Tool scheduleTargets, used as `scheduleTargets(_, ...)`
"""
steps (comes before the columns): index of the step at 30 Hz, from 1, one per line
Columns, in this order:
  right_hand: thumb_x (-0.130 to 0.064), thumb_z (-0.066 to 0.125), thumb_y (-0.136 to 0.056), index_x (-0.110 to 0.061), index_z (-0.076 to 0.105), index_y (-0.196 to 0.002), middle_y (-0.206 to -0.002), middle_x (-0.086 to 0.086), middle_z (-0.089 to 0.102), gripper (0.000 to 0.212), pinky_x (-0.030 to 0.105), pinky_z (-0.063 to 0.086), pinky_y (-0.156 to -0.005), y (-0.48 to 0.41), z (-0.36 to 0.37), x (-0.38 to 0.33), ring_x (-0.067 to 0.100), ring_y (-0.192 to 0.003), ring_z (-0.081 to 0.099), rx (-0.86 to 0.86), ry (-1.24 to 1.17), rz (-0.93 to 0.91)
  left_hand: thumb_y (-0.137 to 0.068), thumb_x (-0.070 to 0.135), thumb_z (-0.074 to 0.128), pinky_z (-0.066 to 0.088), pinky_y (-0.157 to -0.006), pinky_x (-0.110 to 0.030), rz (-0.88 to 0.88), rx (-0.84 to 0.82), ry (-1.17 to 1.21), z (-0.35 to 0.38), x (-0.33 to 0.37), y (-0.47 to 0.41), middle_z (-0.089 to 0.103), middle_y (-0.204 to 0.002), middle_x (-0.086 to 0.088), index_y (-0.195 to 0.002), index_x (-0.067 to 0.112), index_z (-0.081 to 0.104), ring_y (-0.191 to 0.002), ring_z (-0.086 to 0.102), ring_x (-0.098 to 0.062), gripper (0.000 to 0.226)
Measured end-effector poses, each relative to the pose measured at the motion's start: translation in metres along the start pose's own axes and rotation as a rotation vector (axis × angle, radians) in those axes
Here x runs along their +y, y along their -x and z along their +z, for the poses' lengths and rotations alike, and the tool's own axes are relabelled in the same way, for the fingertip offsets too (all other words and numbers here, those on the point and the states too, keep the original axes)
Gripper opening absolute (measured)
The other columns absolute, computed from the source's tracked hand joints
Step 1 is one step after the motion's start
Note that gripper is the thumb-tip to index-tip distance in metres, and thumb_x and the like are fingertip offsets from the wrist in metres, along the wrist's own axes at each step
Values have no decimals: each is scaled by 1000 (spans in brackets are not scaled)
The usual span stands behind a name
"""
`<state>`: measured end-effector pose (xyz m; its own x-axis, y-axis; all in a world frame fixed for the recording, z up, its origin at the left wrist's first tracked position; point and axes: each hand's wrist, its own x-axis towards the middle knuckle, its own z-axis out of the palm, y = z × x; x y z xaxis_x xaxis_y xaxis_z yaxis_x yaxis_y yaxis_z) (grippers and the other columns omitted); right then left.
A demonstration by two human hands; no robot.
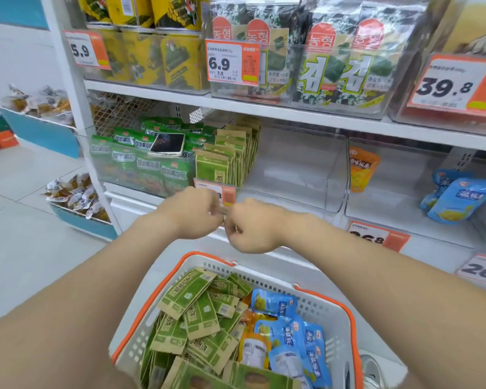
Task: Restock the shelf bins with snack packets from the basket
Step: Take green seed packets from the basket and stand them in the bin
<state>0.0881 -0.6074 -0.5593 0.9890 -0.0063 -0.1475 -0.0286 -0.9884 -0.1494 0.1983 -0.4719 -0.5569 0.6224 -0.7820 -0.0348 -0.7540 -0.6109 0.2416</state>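
Two hands meeting mid-frame, above the basket (pixel 331 313) of snack packets (pixel 197 313).
Left hand (pixel 192 213) and right hand (pixel 253 227) are curling their fingers (pixel 230 224) together, touching; anything pinched between them cannot be told. Shelf bins (pixel 298 167) are sitting just behind, centre frame.

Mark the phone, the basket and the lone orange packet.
phone (pixel 167 143), head view, middle of its dark screen.
basket (pixel 324 310), head view, bare white far wall.
orange packet (pixel 362 169), head view, centre of its front face.
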Motion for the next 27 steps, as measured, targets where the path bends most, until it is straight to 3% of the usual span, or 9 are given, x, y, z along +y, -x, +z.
scheduleTargets(2,-24,59,-82,-18,74,-86,-79,1,69,17,35,57,-65,14,13,-13,25,-76,65,-218,127,6,-93,24,58,46,-77,-36,33,-265,-129,23,0,12,63,-113,-5,-122,21,56,-98,56,-27,29)
scheduleTargets(5,-19,57,-86,-15,61,-73,-71,0,59,14,33,51,-62,29,27,-31,22,-67,57,-385,227,41,-96,20,55,49,-79,-37,38,-516,-248,62,2,28,57,-124,-4,-138,22,50,-102,59,-27,42)
scheduleTargets(8,-17,54,-91,-16,49,-68,-72,2,54,23,34,46,-62,37,38,-42,24,-65,50,-480,278,101,-98,25,56,52,-99,-43,144,-683,-374,107,8,38,60,-138,-7,-136,13,59,-122,60,-29,40)
scheduleTargets(11,-18,51,-96,-16,52,-75,-78,3,55,21,33,44,-59,44,52,-45,23,-66,48,-558,348,138,-100,32,62,51,-104,-45,225,-830,-409,140,15,51,58,-144,-5,-140,16,61,-128,57,-29,43)
scheduleTargets(15,-22,48,-101,-14,59,-89,-84,1,54,18,32,43,-57,54,65,-49,20,-67,47,-645,435,168,-99,24,68,50,-106,-45,323,-1051,-378,174,26,67,56,-148,1,-143,22,63,-131,55,-24,44)
scheduleTargets(20,-24,42,-104,-18,48,-76,-79,1,48,29,37,46,-75,58,76,-46,24,-81,48,-691,420,196,-100,26,66,52,-88,-40,411,-1087,-414,201,44,82,60,-138,-8,-148,11,52,-118,60,-29,52)
scheduleTargets(24,-30,41,-105,-18,46,-74,-78,1,46,34,38,46,-77,58,75,-43,23,-76,48,-685,378,200,-95,36,74,54,-84,-38,417,-1057,-439,212,47,90,68,-121,-7,-131,9,65,-105,64,-27,45)
scheduleTargets(27,-29,42,-105,-19,46,-74,-82,2,49,33,37,46,-74,57,72,-39,23,-78,47,-672,366,201,-94,31,76,52,-83,-36,400,-1007,-352,211,45,91,66,-109,-2,-119,10,70,-99,61,-24,33)
